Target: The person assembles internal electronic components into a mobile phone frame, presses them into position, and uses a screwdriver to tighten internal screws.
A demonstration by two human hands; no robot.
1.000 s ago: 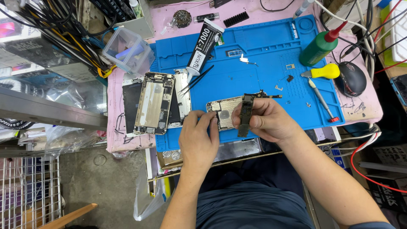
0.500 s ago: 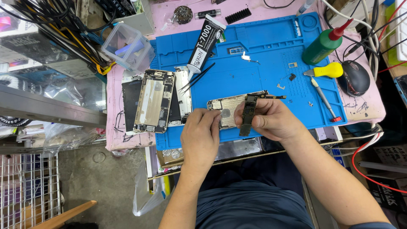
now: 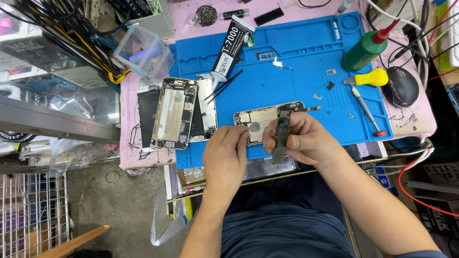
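Frame centre: right hand (image 3: 308,138) pinching dark logic board (image 3: 280,138) upright; left hand (image 3: 225,155) fingers closed on metal phone plate (image 3: 260,122), above blue mat (image 3: 287,71).

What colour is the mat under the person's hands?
Blue. The work mat shows clearly in the head view.

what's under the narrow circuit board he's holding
Under the narrow circuit board, held in the right hand, lies a silver phone plate on the blue mat. Both hands cover the plate's lower edge, so that part is hidden.
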